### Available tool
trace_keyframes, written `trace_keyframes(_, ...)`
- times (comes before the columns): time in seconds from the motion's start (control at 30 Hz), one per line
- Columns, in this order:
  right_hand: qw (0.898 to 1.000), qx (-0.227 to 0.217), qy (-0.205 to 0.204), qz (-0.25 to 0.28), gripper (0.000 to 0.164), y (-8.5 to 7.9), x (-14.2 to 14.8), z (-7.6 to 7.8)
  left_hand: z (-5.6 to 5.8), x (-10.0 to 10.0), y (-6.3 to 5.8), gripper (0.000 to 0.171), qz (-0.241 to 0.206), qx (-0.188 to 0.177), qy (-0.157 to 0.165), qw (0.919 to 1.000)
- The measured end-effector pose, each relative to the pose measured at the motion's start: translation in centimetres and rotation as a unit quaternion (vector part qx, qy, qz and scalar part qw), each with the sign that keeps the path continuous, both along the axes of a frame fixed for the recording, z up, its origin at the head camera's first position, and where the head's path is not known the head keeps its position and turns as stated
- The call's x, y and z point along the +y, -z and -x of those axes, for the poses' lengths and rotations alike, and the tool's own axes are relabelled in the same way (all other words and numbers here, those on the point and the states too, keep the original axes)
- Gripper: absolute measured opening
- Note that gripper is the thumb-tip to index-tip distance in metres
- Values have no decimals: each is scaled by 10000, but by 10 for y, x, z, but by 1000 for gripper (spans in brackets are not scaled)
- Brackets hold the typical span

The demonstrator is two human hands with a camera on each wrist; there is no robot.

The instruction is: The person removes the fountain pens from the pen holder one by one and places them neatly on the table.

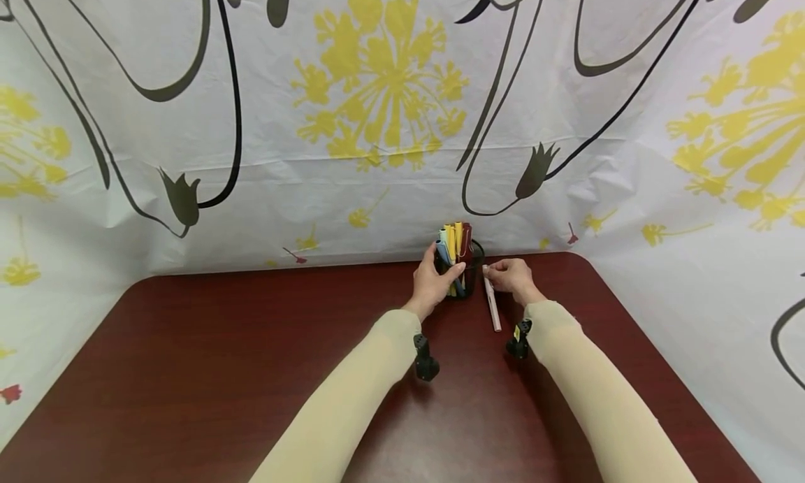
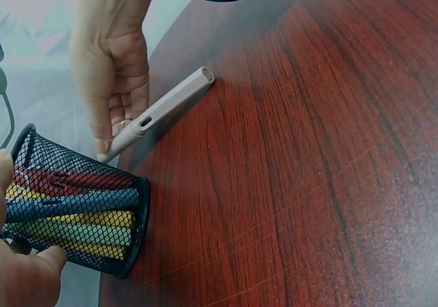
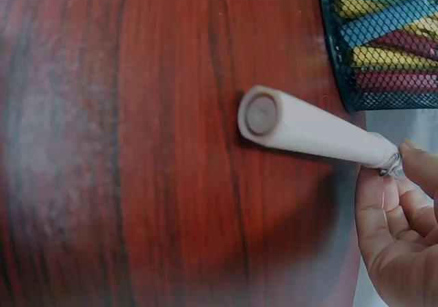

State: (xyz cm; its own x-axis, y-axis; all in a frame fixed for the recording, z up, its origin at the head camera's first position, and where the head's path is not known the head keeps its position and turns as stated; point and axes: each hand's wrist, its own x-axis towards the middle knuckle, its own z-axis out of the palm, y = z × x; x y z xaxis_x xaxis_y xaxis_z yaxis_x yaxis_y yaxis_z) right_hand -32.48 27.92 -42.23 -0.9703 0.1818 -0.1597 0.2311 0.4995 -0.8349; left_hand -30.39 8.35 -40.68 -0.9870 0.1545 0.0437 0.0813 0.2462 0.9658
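Note:
A black mesh pen holder (image 1: 469,282) stands at the far edge of the table, filled with several yellow, blue, pale green and dark red pens (image 1: 458,237). My left hand (image 1: 430,284) grips it from the left, thumb on the near side. Just to its right, my right hand (image 1: 514,276) pinches a pale pink pen (image 1: 493,310) by its far end, where a metal clip shows in the right wrist view. The pen (image 3: 311,130) slants toward me, its near end low at the tabletop. In the left wrist view, the mesh (image 2: 75,204) shows the coloured pens inside.
The dark red wooden table (image 1: 251,371) has rounded far corners. Behind it hangs a white cloth (image 1: 264,210) printed with yellow flowers and dark stems, close to the holder. Small black cameras (image 1: 425,361) hang from both cream sleeves (image 1: 352,392).

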Motion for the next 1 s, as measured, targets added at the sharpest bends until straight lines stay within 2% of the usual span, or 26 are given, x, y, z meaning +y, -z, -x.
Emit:
trace_keyframes(0.2, 9997, 111, 10, -200, 29, 2, -2, 1, 0, 0, 1, 74, -28, 31, 0, 10000)
trace_keyframes(0.53, 9964, 133, 38, -838, 26, 4, -6, 2, 1, 1, 1, 75, -11, -24, -31, 10000)
trace_keyframes(0.77, 9880, 219, 13, -1528, 27, 3, -11, -1, 1, 1, 1, 74, -57, -37, -28, 10000)
trace_keyframes(1.0, 9839, 315, 85, -1755, 27, 4, -11, 1, 1, 2, 1, 75, -52, -21, -46, 10000)
